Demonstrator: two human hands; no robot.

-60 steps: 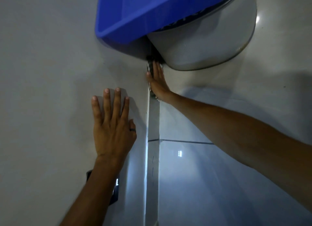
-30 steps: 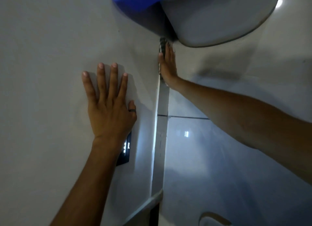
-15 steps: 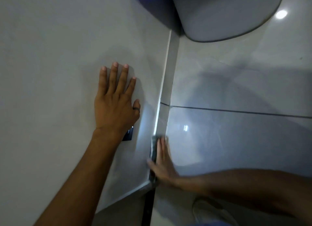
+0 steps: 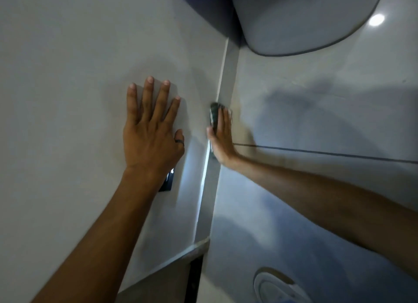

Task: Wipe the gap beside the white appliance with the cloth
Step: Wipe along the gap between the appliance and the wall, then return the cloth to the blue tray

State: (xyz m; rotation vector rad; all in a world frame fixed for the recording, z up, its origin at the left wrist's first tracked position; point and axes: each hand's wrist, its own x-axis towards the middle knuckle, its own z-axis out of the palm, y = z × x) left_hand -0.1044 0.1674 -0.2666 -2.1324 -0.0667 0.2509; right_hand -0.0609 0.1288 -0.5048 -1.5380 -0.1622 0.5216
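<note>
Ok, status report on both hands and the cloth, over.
Left hand flat, open on the white appliance. Right hand pressing the cloth into the gap. Grey bin at the gap's far end.

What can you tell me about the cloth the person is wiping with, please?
The cloth shows only as a small, dark grey, bunched wad, blurred. The right hand, held flat and edge-on, presses it against the side of the white appliance in the gap. Most of it is hidden behind the fingers; its weave and full size cannot be made out.
</note>
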